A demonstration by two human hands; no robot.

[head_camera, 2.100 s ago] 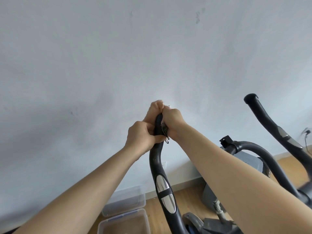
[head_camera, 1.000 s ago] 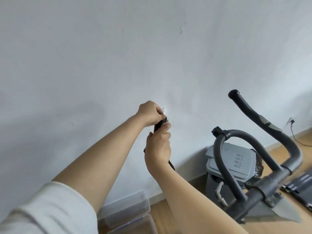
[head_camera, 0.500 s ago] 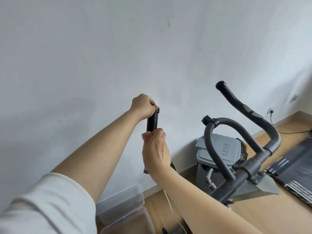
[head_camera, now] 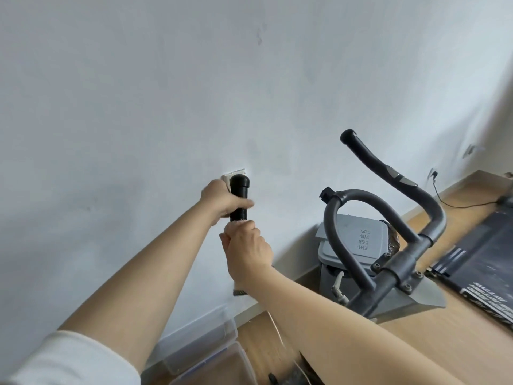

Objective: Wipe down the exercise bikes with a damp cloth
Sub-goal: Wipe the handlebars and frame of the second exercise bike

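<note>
Nearest us, a white sleeve (head_camera: 69,362) covers our left upper arm at the lower left corner. Below the forearms, two clear plastic storage boxes (head_camera: 211,354) sit on the light wooden floor (head_camera: 433,354) against the wall's base.

Our right hand (head_camera: 247,250) is closed around the black left handlebar grip (head_camera: 239,197) of the exercise bike, low on the bar. A dark scrap of cloth (head_camera: 239,292) shows under the wrist; we cannot tell how much of it lies inside the fist. Just above, our left hand (head_camera: 222,200) is wrapped around the same grip below its capped end, thumb across the front. The two hands are nearly touching.

To the right, the bike's other dark grey curved handlebar (head_camera: 388,173) rises free, joined by a looped bar to the bolted stem (head_camera: 394,270). Behind it stands a grey lidded waste bin (head_camera: 358,240) against the wall. A black mat with white stripes (head_camera: 477,259) lies at far right.

Farthest is the pale blue-white wall (head_camera: 194,79), with a white socket plate (head_camera: 236,173) behind the grip's end.
</note>
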